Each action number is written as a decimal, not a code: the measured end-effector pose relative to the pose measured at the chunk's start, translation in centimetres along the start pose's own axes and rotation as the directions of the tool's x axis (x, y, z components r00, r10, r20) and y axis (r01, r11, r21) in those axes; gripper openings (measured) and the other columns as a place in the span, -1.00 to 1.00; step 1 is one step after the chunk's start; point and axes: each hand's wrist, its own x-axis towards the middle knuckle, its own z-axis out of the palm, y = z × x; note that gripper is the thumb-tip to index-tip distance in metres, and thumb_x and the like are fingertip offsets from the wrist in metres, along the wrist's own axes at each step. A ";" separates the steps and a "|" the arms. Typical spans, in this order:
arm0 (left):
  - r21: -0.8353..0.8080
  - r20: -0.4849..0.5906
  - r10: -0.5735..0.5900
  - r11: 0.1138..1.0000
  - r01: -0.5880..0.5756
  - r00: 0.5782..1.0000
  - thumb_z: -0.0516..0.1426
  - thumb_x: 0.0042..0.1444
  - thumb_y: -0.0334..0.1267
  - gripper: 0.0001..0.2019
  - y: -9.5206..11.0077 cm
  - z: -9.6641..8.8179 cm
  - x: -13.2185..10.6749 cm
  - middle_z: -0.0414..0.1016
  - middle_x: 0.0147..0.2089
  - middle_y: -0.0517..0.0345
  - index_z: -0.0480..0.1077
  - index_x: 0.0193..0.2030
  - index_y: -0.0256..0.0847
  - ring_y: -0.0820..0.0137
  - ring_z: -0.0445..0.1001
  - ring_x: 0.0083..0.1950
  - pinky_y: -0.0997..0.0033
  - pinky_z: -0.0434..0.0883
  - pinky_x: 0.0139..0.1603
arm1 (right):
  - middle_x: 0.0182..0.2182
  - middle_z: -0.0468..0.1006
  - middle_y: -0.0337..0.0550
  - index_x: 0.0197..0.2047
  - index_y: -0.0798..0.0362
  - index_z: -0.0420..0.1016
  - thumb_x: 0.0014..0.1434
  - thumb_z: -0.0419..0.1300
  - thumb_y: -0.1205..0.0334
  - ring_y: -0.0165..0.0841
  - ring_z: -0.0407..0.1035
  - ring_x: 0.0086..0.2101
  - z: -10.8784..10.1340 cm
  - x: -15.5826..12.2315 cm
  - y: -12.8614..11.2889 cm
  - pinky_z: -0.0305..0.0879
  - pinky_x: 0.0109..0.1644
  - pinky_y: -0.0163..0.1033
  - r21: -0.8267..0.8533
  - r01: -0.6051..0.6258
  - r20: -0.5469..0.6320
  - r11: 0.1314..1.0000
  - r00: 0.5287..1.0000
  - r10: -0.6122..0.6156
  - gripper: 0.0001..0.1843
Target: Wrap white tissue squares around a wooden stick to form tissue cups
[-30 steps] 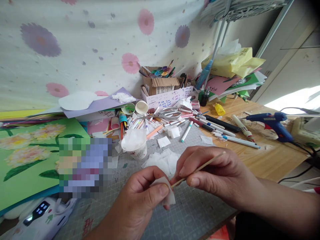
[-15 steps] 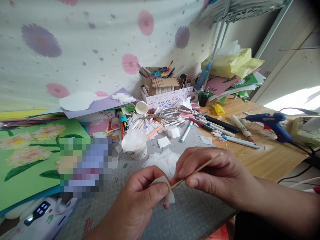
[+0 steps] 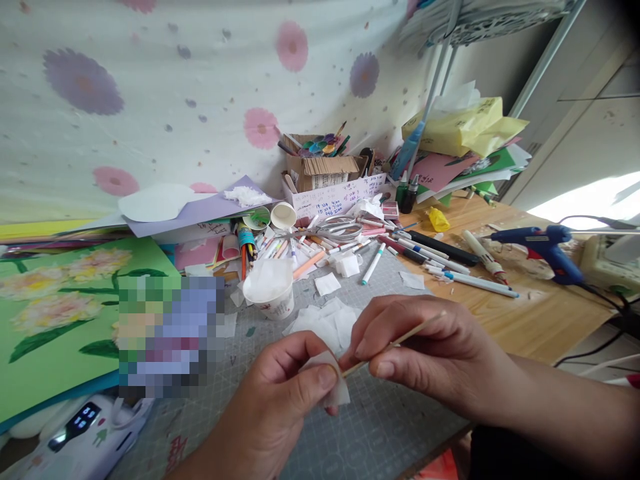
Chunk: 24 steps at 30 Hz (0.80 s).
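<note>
My left hand [image 3: 295, 387] pinches a small white piece of tissue paper [image 3: 338, 395] between thumb and fingers. My right hand [image 3: 425, 353] is closed on a thin wooden stick [image 3: 416, 329], held slantwise. The stick's lower end meets the tissue beside my left thumb; its exact tip is hidden. Just beyond both hands, a loose pile of white tissue squares [image 3: 323, 320] lies on the grey cutting mat [image 3: 210, 433]. A white paper cup [image 3: 270, 297] with white tissue in it stands behind my left hand.
Markers and pencils [image 3: 300, 250] lie heaped at the back with scissors [image 3: 340, 229] on top. A blue glue gun [image 3: 545, 243] rests at the right. On the left are a green sheet with paper flowers [image 3: 55, 327] and a white device with a lit display [image 3: 80, 427].
The stick's upper end has dipped slightly, and my right fingers have shifted a little on it. My left hand and the tissue stay almost the same.
</note>
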 end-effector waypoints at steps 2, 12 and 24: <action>0.013 -0.006 0.013 1.000 -0.012 1.000 0.24 0.01 -0.28 -0.89 -0.1 0.0 0.0 0.40 -0.55 0.27 0.46 -0.49 -0.22 0.49 0.26 -0.46 0.50 0.21 -0.40 | -0.36 0.58 0.02 -0.30 0.23 0.52 0.13 0.25 0.48 -0.30 0.50 -0.29 0.0 0.0 -0.1 0.44 -0.22 -0.24 -0.028 0.003 0.012 1.000 1.000 -0.003 -0.97; 0.172 -0.068 0.163 0.974 -0.149 0.984 0.23 0.02 -0.26 -0.89 -0.2 -0.2 0.3 0.34 -0.29 0.21 0.47 -0.49 -0.17 0.39 0.29 -0.19 0.47 0.23 -0.20 | -0.36 0.54 -0.02 -0.32 0.25 0.50 0.13 0.23 0.49 -0.39 0.46 -0.31 0.2 0.2 0.0 0.41 -0.19 -0.32 -0.118 0.007 0.037 0.993 0.999 -0.003 -0.97; 0.760 -0.037 0.678 0.496 -0.419 0.735 0.18 0.08 -0.36 -0.87 -0.4 -1.4 0.1 0.34 -0.33 0.28 0.36 -0.27 -0.03 0.40 0.34 -0.29 0.45 0.31 -0.26 | -0.40 0.54 -0.07 -0.37 0.17 0.48 0.19 0.22 0.33 -0.36 0.45 -0.32 0.4 0.6 0.5 0.39 -0.23 -0.25 -0.127 -0.055 -0.094 0.990 0.995 0.043 -0.89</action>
